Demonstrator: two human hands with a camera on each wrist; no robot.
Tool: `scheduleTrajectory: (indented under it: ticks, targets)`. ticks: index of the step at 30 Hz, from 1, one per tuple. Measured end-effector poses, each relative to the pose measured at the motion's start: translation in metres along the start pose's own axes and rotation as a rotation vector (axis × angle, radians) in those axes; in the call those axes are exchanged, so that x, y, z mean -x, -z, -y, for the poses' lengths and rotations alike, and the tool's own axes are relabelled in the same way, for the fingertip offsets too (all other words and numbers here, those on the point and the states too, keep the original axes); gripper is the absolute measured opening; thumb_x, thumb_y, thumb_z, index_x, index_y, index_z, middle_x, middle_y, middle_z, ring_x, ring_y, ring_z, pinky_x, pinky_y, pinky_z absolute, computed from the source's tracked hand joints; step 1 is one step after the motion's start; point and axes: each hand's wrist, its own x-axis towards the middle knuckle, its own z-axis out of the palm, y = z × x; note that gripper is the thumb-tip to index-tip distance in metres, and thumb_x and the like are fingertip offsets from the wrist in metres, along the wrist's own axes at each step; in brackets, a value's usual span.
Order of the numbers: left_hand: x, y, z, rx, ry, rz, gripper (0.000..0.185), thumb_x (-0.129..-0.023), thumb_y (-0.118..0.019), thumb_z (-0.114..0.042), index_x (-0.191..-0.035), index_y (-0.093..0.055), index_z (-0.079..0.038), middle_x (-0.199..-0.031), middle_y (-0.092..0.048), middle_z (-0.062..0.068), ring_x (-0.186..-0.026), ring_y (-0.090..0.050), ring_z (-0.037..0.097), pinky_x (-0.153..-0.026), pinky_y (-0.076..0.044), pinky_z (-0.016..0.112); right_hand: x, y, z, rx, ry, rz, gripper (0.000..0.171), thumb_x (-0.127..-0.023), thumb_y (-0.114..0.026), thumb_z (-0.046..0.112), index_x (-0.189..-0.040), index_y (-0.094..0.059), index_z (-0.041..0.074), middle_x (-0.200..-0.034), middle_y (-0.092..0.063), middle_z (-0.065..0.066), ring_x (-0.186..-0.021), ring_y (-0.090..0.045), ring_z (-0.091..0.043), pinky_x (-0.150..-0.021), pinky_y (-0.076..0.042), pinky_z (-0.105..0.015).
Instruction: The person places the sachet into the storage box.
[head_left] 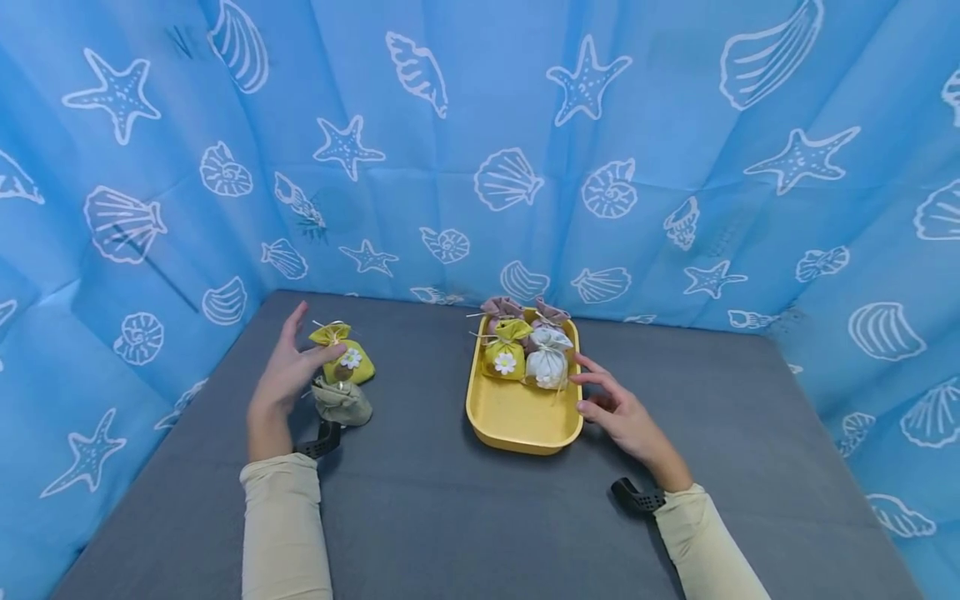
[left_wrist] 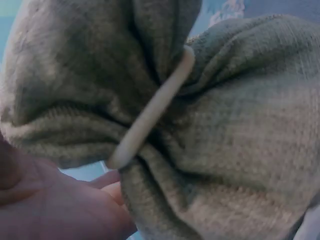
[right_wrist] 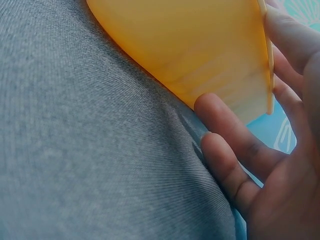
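My left hand [head_left: 288, 371] is spread beside a yellow drawstring pouch [head_left: 358, 367] with a white flower. Its thumb reaches over the pouch's neck, while the other fingers stay extended on the far left. Below that pouch lies a grey-green pouch [head_left: 343, 403]; in the left wrist view, this cloth pouch [left_wrist: 240, 120] with a pale tie fills most of the picture. At the yellow tray [head_left: 517, 417], my right hand [head_left: 618, 417] has loosely bent fingers touching the right rim. The right wrist view shows fingers [right_wrist: 235, 132] against the tray's outer wall [right_wrist: 200, 50].
Inside the tray's far half sit a yellow pouch [head_left: 505, 358], a white pouch [head_left: 548, 367] and two dusty-pink pouches [head_left: 553, 312]. A grey cloth [head_left: 450, 517] covers the table. Blue curtains [head_left: 480, 108] with shell prints hang behind and at the sides.
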Motion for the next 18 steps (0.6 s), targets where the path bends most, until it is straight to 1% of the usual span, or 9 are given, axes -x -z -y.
scheduleTrajectory:
  ticks: [3, 8, 10, 12, 14, 16, 18]
  targets:
    - [0.0002, -0.0012, 0.0008, 0.001, 0.015, 0.011, 0.109, -0.095, -0.073, -0.03, -0.163, 0.013, -0.037, -0.173, 0.009, 0.014, -0.154, -0.023, 0.048, -0.122, -0.023, 0.066, -0.0006, -0.0003, 0.0001, 0.004, 0.003, -0.003, 0.036, -0.102, -0.06, 0.009, -0.138, -0.056, 0.008, -0.171, -0.023, -0.007, -0.12, -0.055, -0.036, -0.085, -0.053, -0.021]
    - [0.0023, -0.0021, -0.0004, -0.033, 0.02, 0.007, 0.106, -0.096, -0.073, -0.026, -0.165, 0.007, -0.027, -0.171, -0.01, 0.02, -0.151, -0.032, 0.045, -0.12, -0.032, 0.063, -0.001, -0.0001, -0.0001, 0.006, 0.006, -0.007, 0.036, -0.102, -0.06, 0.008, -0.138, -0.056, 0.007, -0.171, -0.024, -0.008, -0.122, -0.054, -0.036, -0.085, -0.053, -0.021]
    - [0.0036, -0.0025, -0.0011, -0.054, 0.025, 0.008, 0.103, -0.096, -0.072, -0.025, -0.166, 0.003, -0.023, -0.168, -0.021, 0.023, -0.148, -0.038, 0.044, -0.119, -0.034, 0.06, -0.0009, -0.0002, -0.0001, 0.004, 0.003, -0.006, 0.036, -0.102, -0.059, 0.008, -0.138, -0.056, 0.007, -0.171, -0.023, -0.008, -0.122, -0.054, -0.036, -0.084, -0.053, -0.021]
    - [0.0042, -0.0031, -0.0014, -0.086, 0.031, 0.005, 0.098, -0.096, -0.072, -0.024, -0.166, -0.004, -0.019, -0.163, -0.033, 0.025, -0.145, -0.043, 0.042, -0.117, -0.038, 0.058, -0.0006, -0.0003, -0.0001, 0.006, -0.004, -0.003, 0.036, -0.102, -0.059, 0.008, -0.138, -0.056, 0.007, -0.171, -0.023, -0.007, -0.122, -0.054, -0.036, -0.085, -0.053, -0.021]
    - [0.0047, -0.0048, -0.0019, -0.127, 0.024, 0.003, 0.09, -0.096, -0.071, -0.024, -0.165, -0.014, -0.015, -0.157, -0.042, 0.026, -0.141, -0.046, 0.041, -0.114, -0.042, 0.055, -0.0004, -0.0003, 0.0, 0.008, -0.01, -0.003, 0.036, -0.102, -0.06, 0.009, -0.138, -0.056, 0.007, -0.171, -0.023, -0.007, -0.12, -0.055, -0.036, -0.084, -0.053, -0.022]
    - [0.0044, -0.0067, -0.0024, -0.163, 0.01, -0.006, 0.079, -0.097, -0.071, -0.023, -0.162, -0.028, -0.012, -0.154, -0.047, 0.024, -0.139, -0.048, 0.039, -0.109, -0.046, 0.05, 0.0, -0.0004, 0.0002, 0.009, -0.014, -0.003, 0.036, -0.102, -0.06, 0.01, -0.138, -0.056, 0.008, -0.171, -0.023, -0.007, -0.118, -0.056, -0.035, -0.084, -0.053, -0.022]
    - [0.004, -0.0091, -0.0033, -0.197, -0.008, -0.021, 0.069, -0.098, -0.07, -0.022, -0.157, -0.039, -0.009, -0.152, -0.049, 0.024, -0.137, -0.051, 0.038, -0.102, -0.05, 0.044, 0.0003, -0.0003, 0.0001, 0.009, -0.015, -0.005, 0.036, -0.102, -0.06, 0.01, -0.138, -0.056, 0.008, -0.171, -0.023, -0.007, -0.117, -0.056, -0.035, -0.084, -0.053, -0.022]
